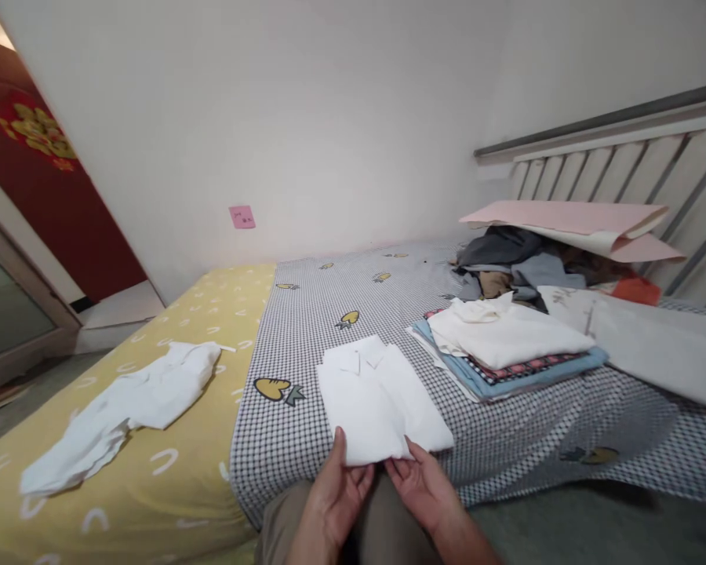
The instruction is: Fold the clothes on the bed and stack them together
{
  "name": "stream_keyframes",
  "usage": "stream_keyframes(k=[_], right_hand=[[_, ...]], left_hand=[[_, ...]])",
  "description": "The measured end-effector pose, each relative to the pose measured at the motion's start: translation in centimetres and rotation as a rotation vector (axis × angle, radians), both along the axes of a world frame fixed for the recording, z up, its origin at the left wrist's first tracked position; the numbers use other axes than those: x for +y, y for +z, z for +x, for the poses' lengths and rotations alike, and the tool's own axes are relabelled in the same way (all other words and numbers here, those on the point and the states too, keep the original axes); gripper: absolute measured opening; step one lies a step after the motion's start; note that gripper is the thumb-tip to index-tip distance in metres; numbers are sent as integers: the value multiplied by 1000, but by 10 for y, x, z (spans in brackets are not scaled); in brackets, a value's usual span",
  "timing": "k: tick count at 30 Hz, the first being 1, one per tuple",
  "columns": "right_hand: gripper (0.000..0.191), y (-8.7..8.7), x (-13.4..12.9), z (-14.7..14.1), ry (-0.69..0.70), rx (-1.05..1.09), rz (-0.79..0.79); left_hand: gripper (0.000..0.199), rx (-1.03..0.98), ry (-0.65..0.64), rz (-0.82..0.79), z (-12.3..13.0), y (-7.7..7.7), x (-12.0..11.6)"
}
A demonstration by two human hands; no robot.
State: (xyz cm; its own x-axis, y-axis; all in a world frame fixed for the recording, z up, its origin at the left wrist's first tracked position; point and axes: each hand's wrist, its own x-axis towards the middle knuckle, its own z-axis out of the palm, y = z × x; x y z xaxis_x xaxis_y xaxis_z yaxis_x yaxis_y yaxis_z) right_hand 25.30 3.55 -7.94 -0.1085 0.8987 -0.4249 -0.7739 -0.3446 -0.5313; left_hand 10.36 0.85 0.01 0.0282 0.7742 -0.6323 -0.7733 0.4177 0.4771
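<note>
White wall backed a bed: checked sheet beside yellow sheet, slatted headboard at right. Folded white shirt lay on the checked sheet near its front edge. Left hand and right hand pinched its near hem, thumbs on top. Folded stack sat just right; crumpled white garment on yellow.

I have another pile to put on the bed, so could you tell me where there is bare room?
Free: checked sheet between the folded white shirt and the wall; yellow sheet beyond the crumpled white garment. Crowded: folded stack and clothes heap at right. Both hands hold the shirt's near edge.
</note>
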Motion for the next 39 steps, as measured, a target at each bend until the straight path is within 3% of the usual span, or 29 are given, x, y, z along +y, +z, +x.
stream_keyframes(k=[2, 4, 6, 8, 11, 14, 18, 22, 28, 34, 39], right_hand=[[27, 0, -12, 6, 13, 3, -70], [42, 1, -23, 17, 17, -29, -85], [53, 2, -30, 30, -20, -41, -50], [62, 3, -34, 43, -37, -16, 26], [73, 5, -38, 58, 121, 6, 102], [75, 6, -38, 63, 252, -93, 66], [80, 9, -37, 57, 244, -249, -2], [88, 12, -37, 50, 230, -260, -2], [77, 10, -28, 55, 189, -331, -32], [74, 15, -18, 58, 203, -318, -107], [82, 14, -10, 47, 301, -234, -4]], left_hand=[[19, 98, 117, 29, 2, 4, 3], [21, 157, 157, 96, -3, 1, -5], [25, 173, 143, 120, -13, -8, -20], [26, 183, 145, 25, -26, -20, -36], [29, 178, 131, -127, -43, -37, -55], [37, 144, 26, -100, -51, -41, -60], [42, 122, -46, 46, -57, -29, -48], [40, 147, -87, 28, -72, -20, -33], [55, 127, -324, 178, -92, -20, -22], [67, 257, -474, 113, -95, -16, 2], [65, 334, -440, 174, -86, -12, 14]])
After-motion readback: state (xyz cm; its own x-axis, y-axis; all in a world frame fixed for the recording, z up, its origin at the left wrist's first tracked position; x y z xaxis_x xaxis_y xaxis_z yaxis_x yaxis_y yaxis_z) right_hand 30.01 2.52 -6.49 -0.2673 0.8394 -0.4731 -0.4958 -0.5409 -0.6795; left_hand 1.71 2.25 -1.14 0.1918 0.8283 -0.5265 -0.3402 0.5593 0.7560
